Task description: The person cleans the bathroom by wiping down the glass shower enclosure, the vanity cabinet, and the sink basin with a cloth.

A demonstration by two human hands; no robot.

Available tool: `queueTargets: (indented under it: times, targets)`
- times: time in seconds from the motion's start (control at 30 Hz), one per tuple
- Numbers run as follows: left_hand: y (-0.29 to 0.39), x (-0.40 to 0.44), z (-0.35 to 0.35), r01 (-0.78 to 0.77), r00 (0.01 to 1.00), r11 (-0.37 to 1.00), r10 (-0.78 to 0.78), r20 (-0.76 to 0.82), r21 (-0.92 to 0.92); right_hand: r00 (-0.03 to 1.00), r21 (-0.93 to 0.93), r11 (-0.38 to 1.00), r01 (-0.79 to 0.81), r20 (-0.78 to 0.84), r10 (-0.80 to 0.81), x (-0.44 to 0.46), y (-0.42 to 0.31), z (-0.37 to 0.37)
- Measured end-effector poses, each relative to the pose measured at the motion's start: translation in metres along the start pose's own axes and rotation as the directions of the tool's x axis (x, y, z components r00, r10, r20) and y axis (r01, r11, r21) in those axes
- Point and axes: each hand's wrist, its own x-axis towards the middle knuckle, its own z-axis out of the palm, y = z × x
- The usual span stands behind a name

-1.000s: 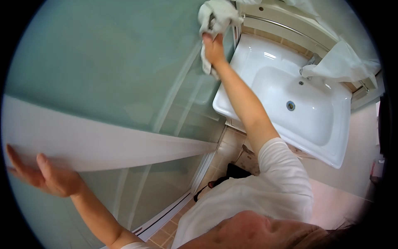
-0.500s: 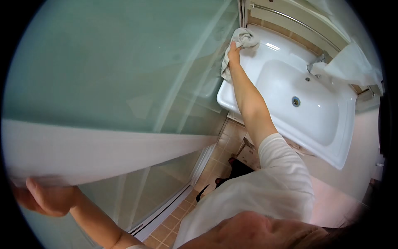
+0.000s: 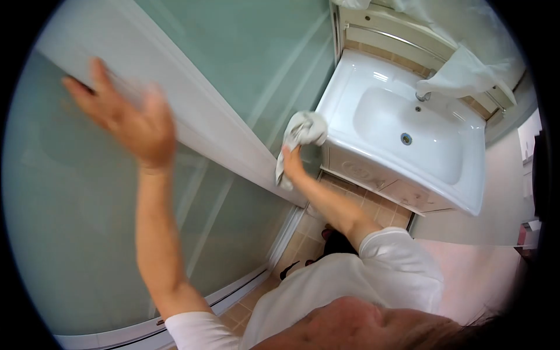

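My left hand (image 3: 133,122) has its fingers spread, somewhat blurred, over the white crossbar (image 3: 204,116) of the frosted glass door; whether the palm touches it I cannot tell. In my right hand (image 3: 292,161) is a crumpled pale grey cloth (image 3: 307,127). Part of this cloth hangs below the fingers, close to the right end of the crossbar and the glass panel (image 3: 245,76). The near left corner of the white washbasin (image 3: 338,125) lies just beyond the cloth.
A chrome tap (image 3: 422,95) stands at the basin's back, with a white cloth (image 3: 466,73) hanging beside it. Behind runs a metal towel rail (image 3: 396,39). Below the basin is a cabinet (image 3: 379,181). The door's bottom track (image 3: 239,291) borders the tiled floor (image 3: 291,245).
My right hand has drawn the cloth back from the basin's far left corner toward the crossbar. My left hand has moved up and right, fingers now spread. The view has shifted.
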Motion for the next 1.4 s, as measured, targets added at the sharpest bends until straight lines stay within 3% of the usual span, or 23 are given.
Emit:
queueTargets:
  times: [0.07,0.23,0.27,0.33,0.37,0.4,0.47,0.53,0.57,0.6,0.67,0.7,0.8,0.83,0.87,0.93,1.0,1.1,1.13,1.2,1.23,1.27,1.4]
  targets:
    - [0.035,-0.031,0.003,0.160,0.986,0.987,-0.159,0.059,-0.015,0.999,0.022,1.000,-0.011,0.041,0.011,-0.029,-0.041,-0.004]
    - [0.044,-0.064,0.012,0.225,0.974,0.970,-0.226,0.009,-0.095,0.929,0.102,0.995,-0.006,0.367,-0.032,-0.031,-0.101,-0.020]
    - [0.043,-0.065,0.009,0.220,0.976,0.972,-0.218,0.026,-0.082,0.928,0.094,0.996,-0.005,0.372,-0.031,-0.032,-0.110,-0.019]
    - [0.042,-0.068,0.014,0.232,0.970,0.958,-0.241,-0.035,-0.171,0.922,0.085,0.957,0.277,0.259,-0.289,-0.038,-0.126,-0.009]
    - [0.040,-0.069,0.014,0.207,0.973,0.975,-0.214,-0.090,-0.082,0.900,-0.005,0.927,0.376,0.241,-0.363,-0.044,-0.129,-0.004]
    - [0.041,-0.072,0.013,0.210,0.973,0.977,-0.213,-0.086,-0.045,0.907,0.052,0.953,0.299,0.294,-0.301,-0.051,-0.132,-0.002]
    - [0.045,-0.076,0.007,0.192,0.980,0.981,-0.189,-0.068,0.040,0.825,-0.072,0.855,0.513,0.319,-0.468,-0.060,-0.130,-0.003]
    - [0.050,-0.075,0.002,0.259,0.965,0.966,-0.259,0.033,-0.006,0.773,-0.108,0.814,0.571,0.404,-0.489,-0.044,-0.139,-0.008]
    - [0.051,-0.077,-0.010,0.264,0.964,0.955,-0.255,0.080,-0.136,0.790,0.036,0.843,0.537,0.330,-0.517,-0.039,-0.146,-0.002]
    - [0.052,-0.082,-0.027,0.281,0.959,0.956,-0.276,0.070,-0.082,0.821,0.170,0.856,0.489,0.243,-0.517,-0.028,-0.158,0.002]
    - [0.063,-0.093,-0.069,0.284,0.953,0.959,-0.280,0.115,-0.018,0.620,-0.098,0.615,0.782,0.215,-0.754,0.007,-0.178,0.001]
    - [0.064,-0.100,-0.108,0.250,0.955,0.960,-0.266,0.129,0.130,0.565,-0.023,0.573,0.819,0.199,-0.800,0.019,-0.199,0.007]
    - [0.059,-0.141,-0.220,0.408,0.913,0.875,-0.388,-0.125,0.259,0.436,0.264,0.488,0.832,0.233,-0.869,0.032,-0.275,0.027]
    - [0.062,-0.146,-0.254,0.478,0.874,0.849,-0.435,-0.216,0.224,0.285,0.145,0.313,0.938,0.184,-0.941,0.033,-0.300,0.036]
    - [0.069,-0.143,-0.286,0.468,0.883,0.802,-0.405,-0.237,0.372,0.121,0.014,0.124,0.992,0.152,-0.981,0.032,-0.323,0.046]
    - [0.082,-0.138,-0.334,0.450,0.893,0.725,-0.370,-0.256,0.521,0.025,-0.161,-0.004,0.987,0.180,-0.983,0.026,-0.368,0.075]
    - [0.098,-0.136,-0.367,0.533,0.845,0.577,-0.393,-0.362,0.618,0.024,-0.041,0.019,0.999,0.144,-0.989,0.012,-0.415,0.106]
    - [0.111,-0.131,-0.383,0.547,0.837,0.585,-0.385,-0.389,0.599,0.002,0.074,0.015,0.997,0.181,-0.983,-0.037,-0.439,0.126]
    - [0.116,-0.129,-0.379,0.557,0.830,0.596,-0.393,-0.395,0.578,0.005,-0.103,-0.031,0.994,0.332,-0.943,-0.064,-0.430,0.138]
    - [0.117,-0.124,-0.361,0.478,0.878,0.669,-0.364,-0.309,0.569,-0.073,0.281,-0.002,0.960,0.242,-0.967,-0.108,-0.425,0.144]
    - [0.118,-0.130,-0.351,0.450,0.893,0.734,-0.361,-0.269,0.508,-0.203,0.284,-0.147,0.948,0.180,-0.963,-0.121,-0.407,0.159]
    - [0.119,-0.134,-0.337,0.419,0.907,0.792,-0.354,-0.227,0.443,-0.295,0.320,-0.208,0.924,0.255,-0.921,-0.138,-0.390,0.162]
    - [0.117,-0.148,-0.297,0.266,0.884,0.713,-0.449,0.130,0.648,-0.552,0.443,-0.375,0.814,0.388,-0.738,-0.169,-0.336,0.167]
